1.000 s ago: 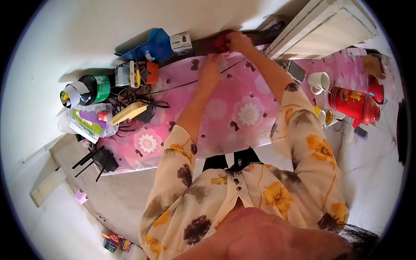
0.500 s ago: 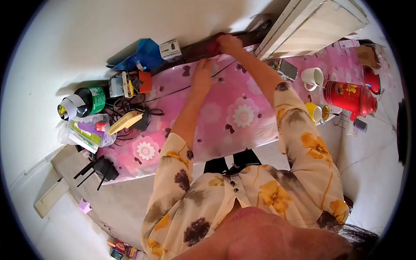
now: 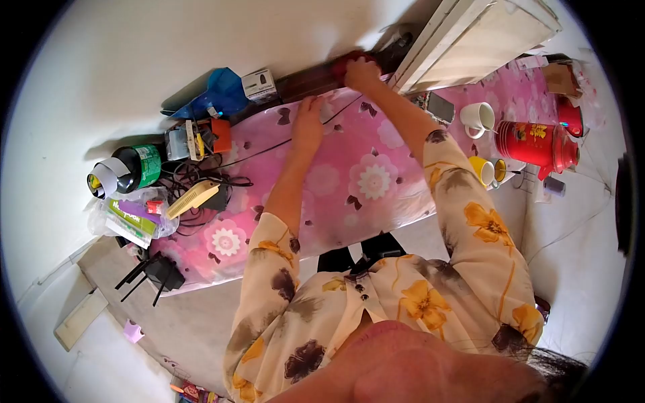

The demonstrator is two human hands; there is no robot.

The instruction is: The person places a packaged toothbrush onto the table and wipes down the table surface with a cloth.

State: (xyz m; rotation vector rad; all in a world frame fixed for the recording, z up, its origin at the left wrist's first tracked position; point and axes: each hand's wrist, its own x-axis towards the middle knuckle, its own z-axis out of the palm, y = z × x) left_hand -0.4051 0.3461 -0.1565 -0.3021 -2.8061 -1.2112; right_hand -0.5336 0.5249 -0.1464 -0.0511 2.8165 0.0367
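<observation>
The right hand (image 3: 363, 74) is closed on a bunched dark red cloth (image 3: 344, 66), to the right of the white box (image 3: 259, 85) and well apart from it, at the dark ledge (image 3: 302, 86) along the wall. The left hand (image 3: 308, 115) lies nearer the white box, to its right and a little closer to the person, over the far edge of the table (image 3: 336, 221); its underside is hidden, so whether its fingers are wide or narrow cannot be told. The table has a pink floral cover, and a thin black cord (image 3: 262, 153) crosses it on the near side of the white box. Just left of that box is a blue plastic piece (image 3: 222, 91), with an orange container (image 3: 219, 134) on its near-left side. Further left and nearer the person than the box are a black bottle with a green label (image 3: 139, 166), tangled cables (image 3: 195, 171), a cream-coloured handheld device (image 3: 194, 198), a clear plastic bag (image 3: 104, 218) and a black router (image 3: 164, 271) with antennas. Far to the right of the white box are a white mug (image 3: 476, 117), a yellow mug (image 3: 482, 170) and a red thermos flask (image 3: 531, 142) lying on its side in the view.
</observation>
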